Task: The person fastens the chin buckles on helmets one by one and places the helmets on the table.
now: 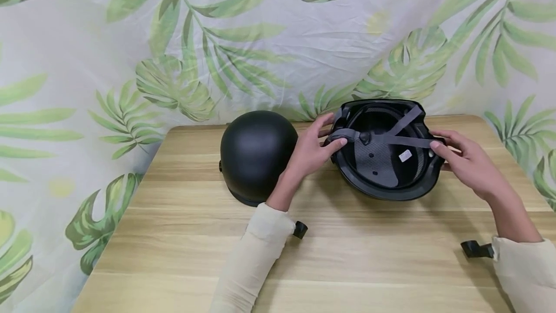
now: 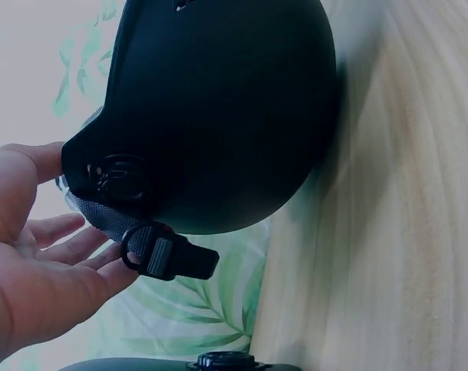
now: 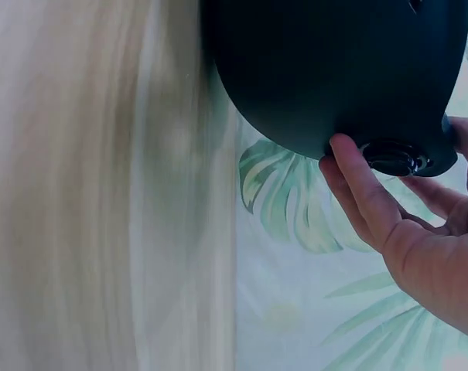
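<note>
A black helmet [image 1: 386, 191] is tipped with its hollow side toward me, held by both hands. Inside show a padded lining, a grey chin strap [image 1: 401, 140] across the opening and a small white label [image 1: 405, 156]. My left hand [image 1: 313, 148] grips the helmet's left rim, thumb on the strap end. The left wrist view shows a black buckle [image 2: 160, 259] hanging by those fingers. On the opposite rim, my right hand [image 1: 471, 163] holds with thumb inside and fingers outside, near a round black fitting [image 3: 392, 157]. Whether the shell touches the table cannot be told.
A second black helmet [image 1: 256, 153] sits dome up on the wooden table [image 1: 182, 255], just left of my left forearm. Leaf-patterned cloth [image 1: 260, 52] hangs behind the table. Small black pieces [image 1: 477, 249] stick out by both cuffs.
</note>
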Demonstrator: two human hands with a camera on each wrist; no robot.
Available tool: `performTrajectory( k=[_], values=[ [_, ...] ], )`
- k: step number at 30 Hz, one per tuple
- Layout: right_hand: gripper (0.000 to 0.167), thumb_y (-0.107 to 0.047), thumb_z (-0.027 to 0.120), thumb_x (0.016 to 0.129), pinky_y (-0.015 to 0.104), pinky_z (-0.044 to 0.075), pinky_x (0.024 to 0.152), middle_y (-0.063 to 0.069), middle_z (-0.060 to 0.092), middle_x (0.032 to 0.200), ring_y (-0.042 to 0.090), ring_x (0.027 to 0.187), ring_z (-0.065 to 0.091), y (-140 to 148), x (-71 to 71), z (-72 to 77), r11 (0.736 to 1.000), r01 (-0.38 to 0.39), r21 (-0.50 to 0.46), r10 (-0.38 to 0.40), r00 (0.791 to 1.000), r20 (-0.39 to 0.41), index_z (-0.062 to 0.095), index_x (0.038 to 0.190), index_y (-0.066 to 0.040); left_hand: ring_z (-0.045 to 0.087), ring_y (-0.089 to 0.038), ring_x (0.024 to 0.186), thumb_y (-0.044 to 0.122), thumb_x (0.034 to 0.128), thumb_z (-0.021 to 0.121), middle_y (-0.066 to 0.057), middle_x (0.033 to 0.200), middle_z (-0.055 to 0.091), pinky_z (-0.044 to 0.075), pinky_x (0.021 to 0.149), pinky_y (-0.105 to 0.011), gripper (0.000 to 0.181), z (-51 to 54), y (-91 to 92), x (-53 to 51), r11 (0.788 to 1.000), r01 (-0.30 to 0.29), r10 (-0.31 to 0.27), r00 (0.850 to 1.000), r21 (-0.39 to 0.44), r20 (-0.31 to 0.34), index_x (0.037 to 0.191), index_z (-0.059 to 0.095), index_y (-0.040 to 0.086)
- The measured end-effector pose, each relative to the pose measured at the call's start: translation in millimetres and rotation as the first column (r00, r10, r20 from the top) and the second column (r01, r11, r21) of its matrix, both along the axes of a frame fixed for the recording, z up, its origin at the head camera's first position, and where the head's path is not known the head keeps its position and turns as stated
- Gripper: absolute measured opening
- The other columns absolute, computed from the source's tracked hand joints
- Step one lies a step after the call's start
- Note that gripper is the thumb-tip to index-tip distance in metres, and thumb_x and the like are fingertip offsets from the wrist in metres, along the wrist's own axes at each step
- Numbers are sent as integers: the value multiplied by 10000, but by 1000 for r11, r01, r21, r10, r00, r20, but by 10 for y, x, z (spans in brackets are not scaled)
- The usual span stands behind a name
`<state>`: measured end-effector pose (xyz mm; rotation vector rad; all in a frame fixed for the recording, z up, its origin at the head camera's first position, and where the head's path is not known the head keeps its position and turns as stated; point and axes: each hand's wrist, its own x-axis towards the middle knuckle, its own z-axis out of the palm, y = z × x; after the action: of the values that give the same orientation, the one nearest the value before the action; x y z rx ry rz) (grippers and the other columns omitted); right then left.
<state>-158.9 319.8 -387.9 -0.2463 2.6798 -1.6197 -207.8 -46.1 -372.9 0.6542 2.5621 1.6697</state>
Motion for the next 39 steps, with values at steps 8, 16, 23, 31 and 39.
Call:
performTrajectory(
  k=[8,16,23,31,39],
  values=[
    [494,-230,556,1119,142,559,726,-222,591,1163,-113,985,623,29,7,-25,999,42,-6,-42,999,-6,477,1569,-43,540,-336,1436,276,1018,746,-90,1650,438,483,1147,-431,763,36,-45,2,994,98,-96,995,-49,35,1659,355,139],
    [409,-255,585,1106,146,562,706,-257,609,1111,-123,954,614,107,5,-14,996,93,7,-93,996,-2,582,1496,-135,497,-348,1468,275,974,792,-62,1696,357,479,1150,-455,823,61,-96,-19,962,243,-237,970,-123,59,1663,357,159],
    [442,-272,570,1111,131,550,709,-307,617,1117,-123,963,610,110,3,-20,994,103,21,-103,994,-36,572,1515,-93,543,-351,1425,282,970,801,-49,1685,379,524,1100,-429,740,46,-86,-14,963,225,-219,974,-150,54,1614,456,163],
    [373,-173,586,1101,106,551,709,-257,660,1089,-97,941,651,65,-6,-16,995,83,-51,-87,993,-85,628,1472,-163,561,-346,1411,283,980,794,-42,1664,411,534,1086,-404,712,80,-112,0,970,184,-175,982,-161,67,1605,470,175],
    [479,-333,573,1107,82,488,664,-322,572,1045,-152,854,580,-21,36,53,970,178,166,-154,977,-148,596,1486,-40,613,-281,1358,327,967,808,-38,1591,511,588,979,-372,744,100,-123,11,986,110,-92,986,-127,140,1613,457,207]
  ],
)
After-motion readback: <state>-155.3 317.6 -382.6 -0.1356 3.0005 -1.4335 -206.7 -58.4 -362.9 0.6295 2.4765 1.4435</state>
